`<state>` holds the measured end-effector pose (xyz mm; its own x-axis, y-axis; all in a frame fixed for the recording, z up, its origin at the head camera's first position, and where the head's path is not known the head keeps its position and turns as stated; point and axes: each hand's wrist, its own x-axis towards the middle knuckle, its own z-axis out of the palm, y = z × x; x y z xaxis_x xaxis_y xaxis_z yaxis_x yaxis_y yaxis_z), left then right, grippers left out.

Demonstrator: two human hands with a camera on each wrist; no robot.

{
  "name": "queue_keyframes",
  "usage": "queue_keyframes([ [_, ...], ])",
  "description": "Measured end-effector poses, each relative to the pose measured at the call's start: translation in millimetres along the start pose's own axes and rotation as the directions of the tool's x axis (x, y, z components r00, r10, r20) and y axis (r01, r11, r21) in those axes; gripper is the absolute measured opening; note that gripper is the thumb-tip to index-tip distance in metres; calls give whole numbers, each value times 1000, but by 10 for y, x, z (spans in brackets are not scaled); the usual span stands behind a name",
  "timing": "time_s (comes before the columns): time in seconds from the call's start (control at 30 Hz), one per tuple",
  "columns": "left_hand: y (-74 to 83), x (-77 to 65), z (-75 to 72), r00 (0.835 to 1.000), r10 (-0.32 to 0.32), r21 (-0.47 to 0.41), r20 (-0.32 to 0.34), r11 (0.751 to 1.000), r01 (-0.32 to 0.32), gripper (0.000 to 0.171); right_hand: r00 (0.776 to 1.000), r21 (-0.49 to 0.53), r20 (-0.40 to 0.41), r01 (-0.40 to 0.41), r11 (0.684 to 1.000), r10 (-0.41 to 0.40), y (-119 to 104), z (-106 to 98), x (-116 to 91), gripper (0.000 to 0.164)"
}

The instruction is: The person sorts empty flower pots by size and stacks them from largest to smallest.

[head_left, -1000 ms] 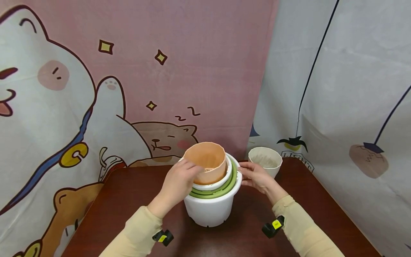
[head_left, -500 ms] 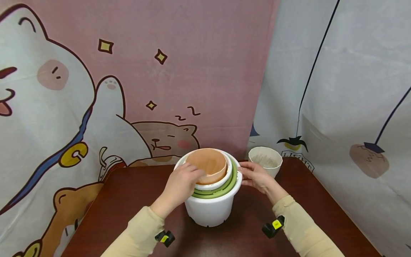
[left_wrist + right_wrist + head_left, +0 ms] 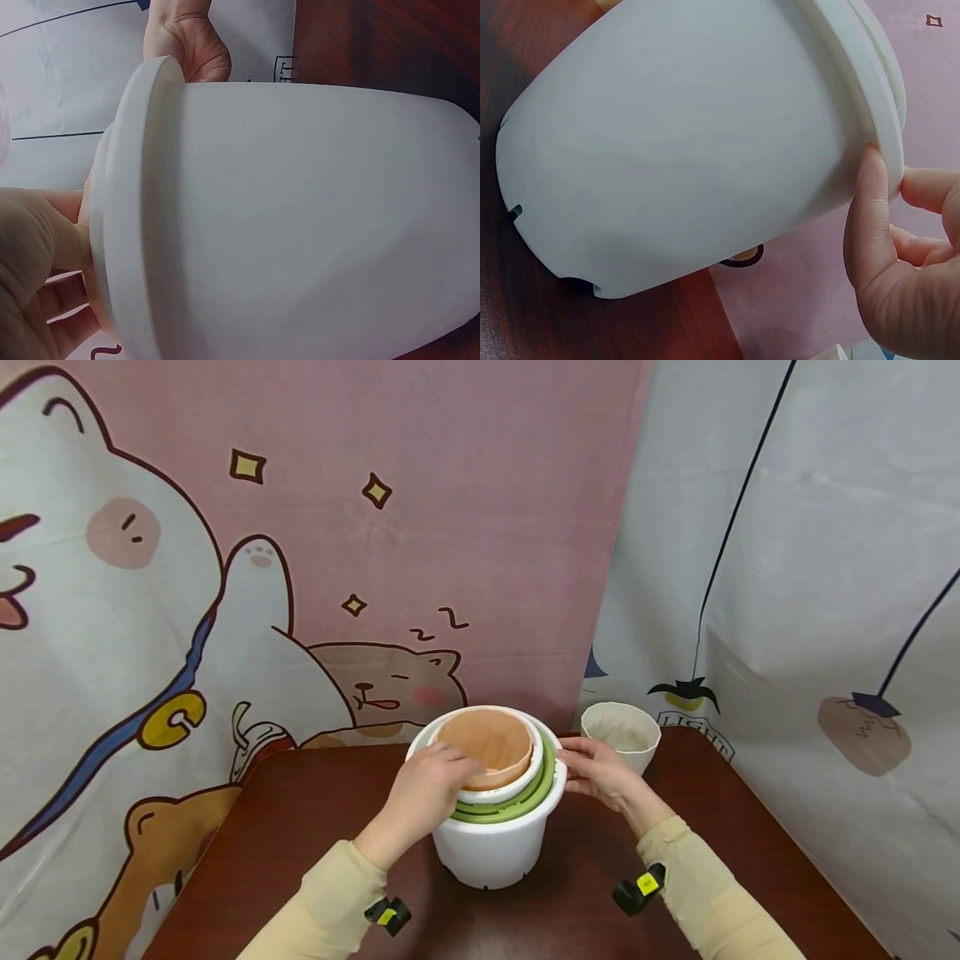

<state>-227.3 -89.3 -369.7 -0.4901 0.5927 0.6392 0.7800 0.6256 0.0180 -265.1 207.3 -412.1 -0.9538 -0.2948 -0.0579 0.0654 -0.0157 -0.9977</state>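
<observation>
A large white flowerpot [image 3: 491, 856] stands upright on the table, with smaller pots nested inside it. Within its rim sit a green flowerpot [image 3: 495, 814], then a smaller white flowerpot [image 3: 534, 764], and innermost an orange flowerpot [image 3: 487, 739] sunk nearly to its rim. My left hand [image 3: 423, 781] pinches the near left side of the orange rim; its fingertips are partly hidden in the head view. On the other side, my right hand [image 3: 603, 775] pinches the large pot's rim, its thumb [image 3: 870, 202] lying along the outer wall in the right wrist view.
A cream flowerpot [image 3: 621, 727] stands behind my right hand at the table's back right. The dark red-brown table [image 3: 315, 827] ends at printed cloth hangings [image 3: 510, 527] behind and to the right.
The orange flowerpot has gone down into the smaller white flowerpot, my left hand moving slightly right with it. My right hand has stayed on the large pot's rim.
</observation>
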Motion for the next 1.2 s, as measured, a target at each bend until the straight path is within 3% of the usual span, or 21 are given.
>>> queue_keyframes([
  [0.43, 13, -21, -54, 998, -39, -11, 40, 999, 40, 26, 1000, 2, 3, 3, 1000, -3, 14, -7, 2, 53],
  [0.67, -17, -43, -126, 997, -72, -34, -4, 997, 72, 20, 1000, 7, 9, 3, 1000, -3, 20, -8, 6, 53],
  [0.8, -49, -74, -175, 992, -125, -36, -1, 992, 125, 23, 1000, 4, 4, 1, 1000, -1, 25, -9, 6, 53],
  [0.97, -93, -123, -245, 971, -240, -39, 19, 970, 240, 32, 1000, 7, 2, 2, 1000, -2, 25, -8, 3, 53],
  [1.2, -189, -173, -333, 917, -397, -72, 39, 914, 398, 40, 1000, 1, 3, 3, 1000, -3, 19, -10, 2, 53],
])
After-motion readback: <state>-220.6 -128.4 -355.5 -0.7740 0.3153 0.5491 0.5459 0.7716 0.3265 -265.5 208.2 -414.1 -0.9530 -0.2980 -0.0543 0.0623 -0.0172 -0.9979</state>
